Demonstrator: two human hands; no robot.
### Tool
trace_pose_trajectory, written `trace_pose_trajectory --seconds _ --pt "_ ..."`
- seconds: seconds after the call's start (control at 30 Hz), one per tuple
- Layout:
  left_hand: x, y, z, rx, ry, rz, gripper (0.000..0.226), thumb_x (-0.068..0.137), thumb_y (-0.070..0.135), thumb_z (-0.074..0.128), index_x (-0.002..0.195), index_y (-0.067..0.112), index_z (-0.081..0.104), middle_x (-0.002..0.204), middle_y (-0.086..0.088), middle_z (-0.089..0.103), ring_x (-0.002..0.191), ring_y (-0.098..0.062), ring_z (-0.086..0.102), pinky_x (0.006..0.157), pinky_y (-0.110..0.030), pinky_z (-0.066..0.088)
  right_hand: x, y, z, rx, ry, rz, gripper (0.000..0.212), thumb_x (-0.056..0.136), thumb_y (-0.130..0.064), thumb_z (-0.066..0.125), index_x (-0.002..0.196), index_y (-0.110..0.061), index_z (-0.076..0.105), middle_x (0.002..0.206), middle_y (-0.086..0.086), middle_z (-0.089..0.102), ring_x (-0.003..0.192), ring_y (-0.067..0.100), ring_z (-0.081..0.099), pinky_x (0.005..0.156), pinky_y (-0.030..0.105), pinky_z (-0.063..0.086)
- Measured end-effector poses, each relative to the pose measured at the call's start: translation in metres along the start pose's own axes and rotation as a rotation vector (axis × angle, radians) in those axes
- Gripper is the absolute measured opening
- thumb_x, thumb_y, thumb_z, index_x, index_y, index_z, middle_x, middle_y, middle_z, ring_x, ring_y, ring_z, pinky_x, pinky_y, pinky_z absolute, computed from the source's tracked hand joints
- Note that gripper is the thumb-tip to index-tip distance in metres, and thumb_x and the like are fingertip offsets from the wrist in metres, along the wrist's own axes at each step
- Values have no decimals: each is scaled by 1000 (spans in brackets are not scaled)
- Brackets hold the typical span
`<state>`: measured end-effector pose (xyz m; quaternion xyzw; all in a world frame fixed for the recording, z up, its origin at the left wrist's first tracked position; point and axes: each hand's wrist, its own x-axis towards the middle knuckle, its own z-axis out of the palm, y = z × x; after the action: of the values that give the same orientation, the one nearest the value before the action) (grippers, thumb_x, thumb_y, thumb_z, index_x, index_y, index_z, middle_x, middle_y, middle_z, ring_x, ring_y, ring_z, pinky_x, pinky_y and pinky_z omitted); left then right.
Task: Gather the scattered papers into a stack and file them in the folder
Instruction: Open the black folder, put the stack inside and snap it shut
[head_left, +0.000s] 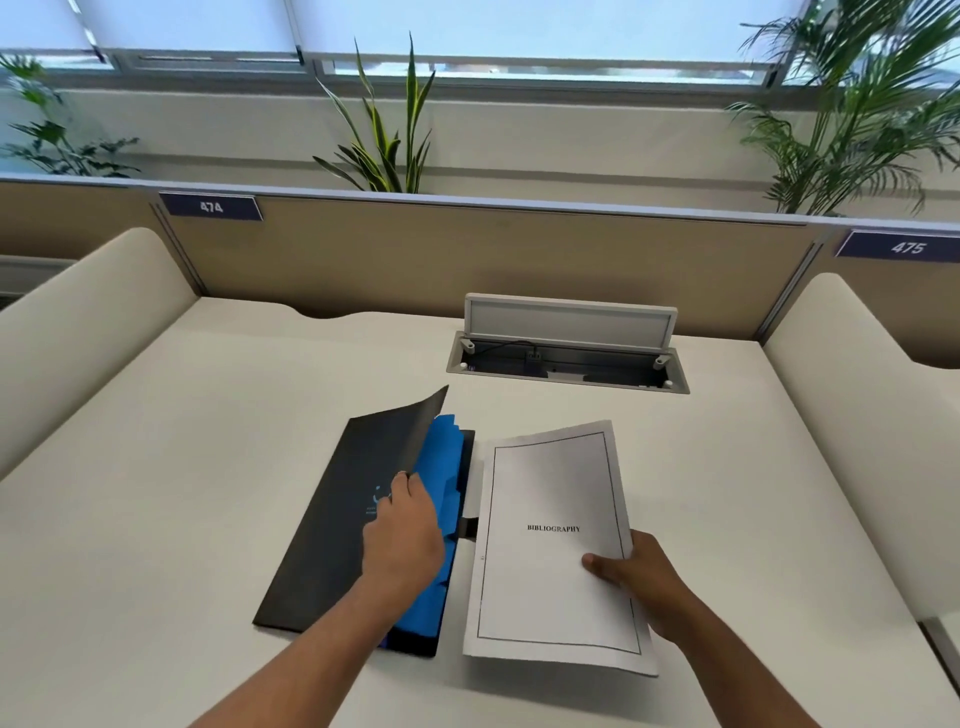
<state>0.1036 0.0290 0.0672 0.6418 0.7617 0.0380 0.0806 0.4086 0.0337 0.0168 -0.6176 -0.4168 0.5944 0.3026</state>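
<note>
On the cream worktop (182, 467) — partitioned, plants (387, 135) along the window behind — the left hand (402, 535) lifts the dark folder (332, 519) cover; the right hand (641, 577) grips the paper stack (550, 545) just beside it.

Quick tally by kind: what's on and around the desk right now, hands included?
Hands: 2, left hand lifting the folder cover, right hand gripping the paper stack
Folder: 1, black folder with blue dividers
Paper stack: 1, paper stack, top sheet reads BIBLIOGRAPHY
Cable box: 1, cable box, lid up
Desk number signs: 2, 474, 475
Plants: 3
Total: 10
</note>
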Motion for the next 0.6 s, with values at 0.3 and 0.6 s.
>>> trace_pose_trajectory --seconds 0.3,0.6 --pt "4 -11 -19 94 61 -40 89 80 40 75 146 6 25 143 -8 38 110 -22 58 80 -33 55 4 -26 24 147 -87 -25 36 82 -3 83 116 -10 73 107 12 80 96 33 78 83 43 63" --pt "11 -28 -23 -184 66 -2 70 87 -5 54 151 12 29 149 -2 39 73 -12 51 63 -22 40 2 -45 36 95 -115 -27 34 84 -1 80 116 -9 73 106 11 80 95 32 78 88 49 62"
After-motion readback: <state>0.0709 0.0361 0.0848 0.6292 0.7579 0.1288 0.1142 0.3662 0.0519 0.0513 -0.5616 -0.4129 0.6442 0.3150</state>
